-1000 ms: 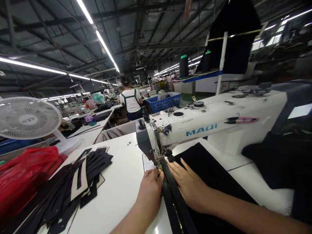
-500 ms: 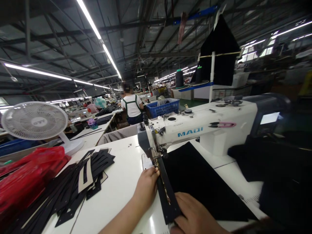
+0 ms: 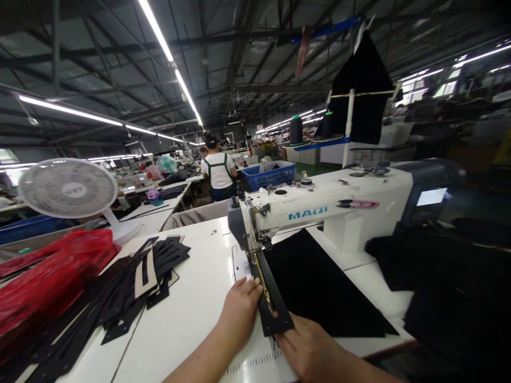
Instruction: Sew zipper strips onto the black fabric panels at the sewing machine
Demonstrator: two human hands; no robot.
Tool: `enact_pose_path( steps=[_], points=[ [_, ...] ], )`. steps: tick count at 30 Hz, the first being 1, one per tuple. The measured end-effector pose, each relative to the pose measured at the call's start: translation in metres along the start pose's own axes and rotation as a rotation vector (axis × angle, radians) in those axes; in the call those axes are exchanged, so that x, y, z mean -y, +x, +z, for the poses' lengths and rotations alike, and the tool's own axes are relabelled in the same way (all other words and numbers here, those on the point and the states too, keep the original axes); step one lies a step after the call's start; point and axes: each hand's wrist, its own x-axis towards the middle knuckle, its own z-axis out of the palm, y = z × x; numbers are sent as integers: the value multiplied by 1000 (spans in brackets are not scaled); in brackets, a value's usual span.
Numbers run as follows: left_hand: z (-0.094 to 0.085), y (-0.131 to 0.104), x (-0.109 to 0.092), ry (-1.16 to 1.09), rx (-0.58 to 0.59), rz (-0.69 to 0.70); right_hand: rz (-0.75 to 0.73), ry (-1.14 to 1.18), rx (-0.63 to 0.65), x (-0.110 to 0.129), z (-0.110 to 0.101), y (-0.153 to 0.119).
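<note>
A black strip (image 3: 284, 318) with a long slot lies on the sewing machine's bed, its far end under the presser foot (image 3: 253, 249). In the slot shows a gold-toothed zipper (image 3: 265, 288). My left hand (image 3: 240, 304) is closed, its fingertips pressed on the strip's left edge close to the needle area. At the strip's near right corner, my right hand (image 3: 309, 340) grips the edge with thumb and bent fingers. A large black cloth panel (image 3: 315, 284) spreads to the right of the strip, under the arm of the white sewing machine (image 3: 307, 213).
Slotted black strips (image 3: 131, 282) are piled at left beside a red plastic bag (image 3: 59, 276). A white fan (image 3: 72, 189) stands behind them. Thread cones (image 3: 296, 130) and a blue basket (image 3: 269, 175) are beyond the machine. Dark cloth (image 3: 451, 298) lies at right. A person (image 3: 219, 170) stands farther off.
The strip's near end is closer to the presser foot, and my right hand has moved forward with it. My left hand stays near the foot. The view has shifted slightly.
</note>
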Motion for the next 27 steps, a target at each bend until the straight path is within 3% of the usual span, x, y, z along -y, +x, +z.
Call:
enact_pose_path(
  steps=[9,14,19,27],
  points=[
    [3,12,11,45,25,2,-11,6,-92,-14,13,8],
    [6,19,23,42,50,25,14,24,-61,-29,23,15],
    [6,25,28,1,16,50,19,58,-10,-42,21,23],
    [17,28,37,-83,-7,-115,92,117,73,-60,24,37]
  ],
)
